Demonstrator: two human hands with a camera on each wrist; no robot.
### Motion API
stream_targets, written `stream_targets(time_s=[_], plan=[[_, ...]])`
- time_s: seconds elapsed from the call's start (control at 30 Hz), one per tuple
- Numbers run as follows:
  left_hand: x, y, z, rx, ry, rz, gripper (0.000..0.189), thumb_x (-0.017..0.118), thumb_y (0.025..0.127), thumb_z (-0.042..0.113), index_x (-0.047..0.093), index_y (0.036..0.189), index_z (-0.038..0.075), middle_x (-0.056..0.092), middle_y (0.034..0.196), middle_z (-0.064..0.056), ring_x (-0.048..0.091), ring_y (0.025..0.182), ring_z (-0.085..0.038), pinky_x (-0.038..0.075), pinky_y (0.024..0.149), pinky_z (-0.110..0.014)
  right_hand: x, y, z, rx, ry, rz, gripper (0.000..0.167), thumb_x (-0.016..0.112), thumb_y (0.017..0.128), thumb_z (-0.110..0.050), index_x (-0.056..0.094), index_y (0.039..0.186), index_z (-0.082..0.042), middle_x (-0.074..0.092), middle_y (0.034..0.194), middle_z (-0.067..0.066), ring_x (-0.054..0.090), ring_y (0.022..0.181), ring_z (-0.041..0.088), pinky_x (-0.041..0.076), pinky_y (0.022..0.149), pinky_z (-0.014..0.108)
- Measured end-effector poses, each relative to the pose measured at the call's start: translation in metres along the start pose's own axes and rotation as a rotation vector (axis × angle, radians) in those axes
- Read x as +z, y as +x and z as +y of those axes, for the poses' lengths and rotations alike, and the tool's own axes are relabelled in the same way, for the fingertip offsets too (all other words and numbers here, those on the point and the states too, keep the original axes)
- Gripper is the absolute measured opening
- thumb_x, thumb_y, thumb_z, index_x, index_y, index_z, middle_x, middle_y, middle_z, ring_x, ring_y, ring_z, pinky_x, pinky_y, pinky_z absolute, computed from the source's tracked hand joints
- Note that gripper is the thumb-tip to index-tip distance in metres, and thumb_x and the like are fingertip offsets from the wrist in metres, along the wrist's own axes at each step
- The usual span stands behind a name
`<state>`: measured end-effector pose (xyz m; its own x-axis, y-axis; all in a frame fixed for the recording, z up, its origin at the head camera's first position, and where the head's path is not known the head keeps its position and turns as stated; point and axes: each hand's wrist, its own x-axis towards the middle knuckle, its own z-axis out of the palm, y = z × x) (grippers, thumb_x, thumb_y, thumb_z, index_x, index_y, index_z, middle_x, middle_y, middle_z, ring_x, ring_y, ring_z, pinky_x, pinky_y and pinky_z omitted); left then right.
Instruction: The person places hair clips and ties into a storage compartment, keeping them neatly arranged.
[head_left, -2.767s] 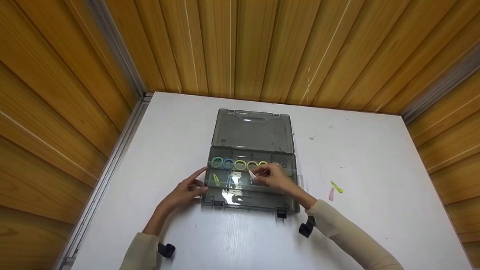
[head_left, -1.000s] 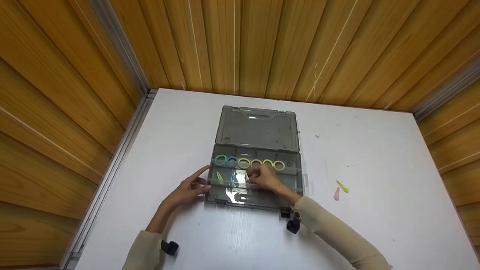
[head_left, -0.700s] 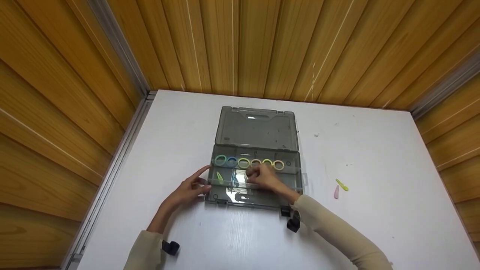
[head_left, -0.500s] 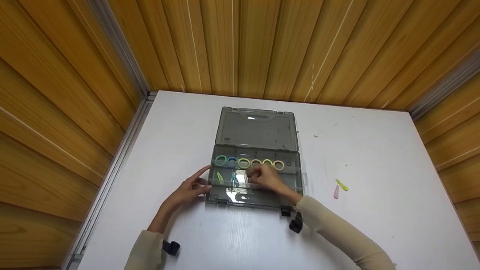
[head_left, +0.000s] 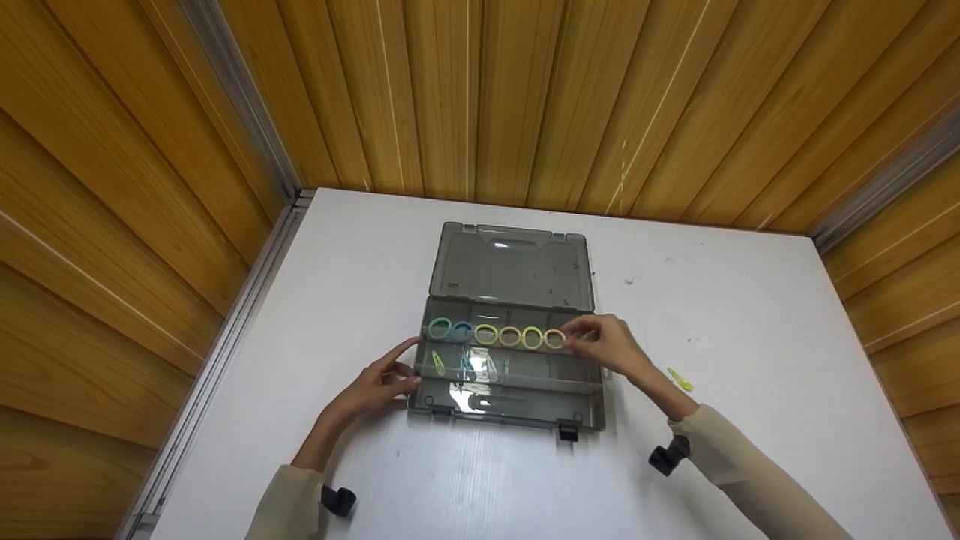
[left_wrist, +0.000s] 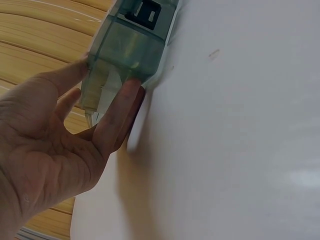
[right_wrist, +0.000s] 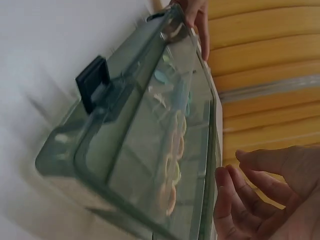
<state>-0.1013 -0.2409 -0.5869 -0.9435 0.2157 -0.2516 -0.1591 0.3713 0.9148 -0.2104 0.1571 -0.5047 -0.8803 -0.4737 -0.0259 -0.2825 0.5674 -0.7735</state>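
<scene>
A grey translucent compartment box [head_left: 514, 405] stands open on the white table. My left hand [head_left: 367, 390] rests against its left side, thumb and forefinger spread along the wall. My right hand [head_left: 611, 345] is over the box's right edge; its fingers are loosely bent, with nothing visible between them in the right wrist view. Several coloured rings [head_left: 486, 334] sit in a row in the back part. In the middle row are a green hair clip [head_left: 438, 364], a blue hair clip [head_left: 466, 366] and a white hair clip [head_left: 491, 367]. A yellow-green hair clip [head_left: 680, 379] lies on the table.
The box's lid [head_left: 514, 266] lies folded back. A black latch [head_left: 568, 433] sticks out at the front right. Wooden panel walls [head_left: 495, 97] enclose the table [head_left: 480, 487]. Black wrist cameras [head_left: 666, 456] are strapped at both cuffs.
My right hand has let go of the white hair clip in the middle row and moved right, to the box's edge. A pink clip seen earlier on the table is out of sight. The left hand stays put.
</scene>
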Motion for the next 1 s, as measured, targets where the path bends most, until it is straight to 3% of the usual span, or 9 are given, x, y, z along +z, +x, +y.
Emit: stream_targets(time_s=[0.1, 0.23, 0.43, 0.53, 0.67, 0.8, 0.9, 1.0], plan=[[0.0, 0.0, 0.0, 0.007, 0.002, 0.002, 0.073, 0.068, 0.1, 0.029, 0.03, 0.162, 0.031, 0.064, 0.122, -0.02, 0.066, 0.097, -0.019, 0.055, 0.087, -0.038, -0.025, -0.009, 0.019, 0.039, -0.013, 0.044, 0.022, 0.075, 0.09, -0.004, 0.074, 0.111, 0.005, 0.076, 0.097, 0.022, 0.074, 0.072, 0.023, 0.052, 0.057, 0.016], [0.0, -0.002, 0.001, 0.013, -0.018, -0.011, 0.073, 0.067, 0.1, 0.026, 0.029, 0.162, 0.03, 0.062, 0.124, -0.021, 0.066, 0.1, -0.022, 0.057, 0.088, -0.04, -0.053, -0.024, 0.043, 0.106, -0.027, 0.078, 0.025, 0.074, 0.092, -0.007, 0.072, 0.113, 0.006, 0.076, 0.099, 0.024, 0.073, 0.072, 0.014, 0.055, 0.057, 0.021], [0.0, -0.003, 0.0, 0.011, -0.035, -0.013, 0.074, 0.068, 0.1, 0.026, 0.029, 0.162, 0.03, 0.061, 0.125, -0.022, 0.066, 0.101, -0.023, 0.06, 0.086, -0.043, -0.08, -0.043, 0.079, 0.191, -0.068, 0.094, 0.029, 0.072, 0.094, -0.009, 0.07, 0.117, 0.009, 0.075, 0.102, 0.025, 0.07, 0.078, 0.01, 0.058, 0.06, 0.025], [0.0, -0.003, -0.001, 0.006, -0.049, -0.013, 0.074, 0.069, 0.099, 0.027, 0.029, 0.162, 0.031, 0.06, 0.125, -0.023, 0.065, 0.101, -0.023, 0.061, 0.084, -0.043, -0.086, -0.051, 0.096, 0.233, -0.075, 0.089, 0.031, 0.073, 0.094, -0.01, 0.069, 0.118, 0.01, 0.074, 0.104, 0.025, 0.07, 0.083, 0.013, 0.057, 0.061, 0.024], [0.0, -0.003, -0.001, -0.003, -0.052, -0.013, 0.074, 0.069, 0.099, 0.027, 0.03, 0.162, 0.031, 0.06, 0.125, -0.023, 0.065, 0.1, -0.022, 0.062, 0.082, -0.042, -0.089, -0.06, 0.115, 0.269, -0.088, 0.06, 0.035, 0.073, 0.093, -0.011, 0.068, 0.12, 0.01, 0.071, 0.111, 0.028, 0.073, 0.095, 0.029, 0.055, 0.068, 0.023], [0.0, -0.003, -0.001, -0.002, -0.026, -0.01, 0.074, 0.068, 0.1, 0.027, 0.029, 0.162, 0.03, 0.061, 0.124, -0.022, 0.066, 0.099, -0.022, 0.061, 0.086, -0.042, -0.091, -0.067, 0.127, 0.252, -0.126, 0.016, 0.034, 0.072, 0.093, -0.009, 0.068, 0.121, 0.01, 0.07, 0.115, 0.03, 0.071, 0.102, 0.041, 0.059, 0.08, 0.033], [0.0, -0.002, -0.001, 0.004, 0.003, -0.003, 0.073, 0.067, 0.1, 0.03, 0.029, 0.162, 0.03, 0.062, 0.123, -0.021, 0.067, 0.099, -0.022, 0.06, 0.089, -0.042, -0.092, -0.069, 0.131, 0.226, -0.152, -0.015, 0.033, 0.072, 0.091, -0.007, 0.068, 0.119, 0.01, 0.07, 0.114, 0.03, 0.07, 0.101, 0.044, 0.06, 0.084, 0.044], [0.0, -0.002, -0.001, 0.006, 0.019, 0.003, 0.073, 0.067, 0.1, 0.032, 0.029, 0.162, 0.03, 0.063, 0.123, -0.02, 0.068, 0.099, -0.022, 0.058, 0.089, -0.041, -0.092, -0.069, 0.134, 0.241, -0.166, -0.051, 0.033, 0.074, 0.089, -0.007, 0.07, 0.117, 0.009, 0.071, 0.112, 0.029, 0.07, 0.101, 0.043, 0.059, 0.086, 0.047]])
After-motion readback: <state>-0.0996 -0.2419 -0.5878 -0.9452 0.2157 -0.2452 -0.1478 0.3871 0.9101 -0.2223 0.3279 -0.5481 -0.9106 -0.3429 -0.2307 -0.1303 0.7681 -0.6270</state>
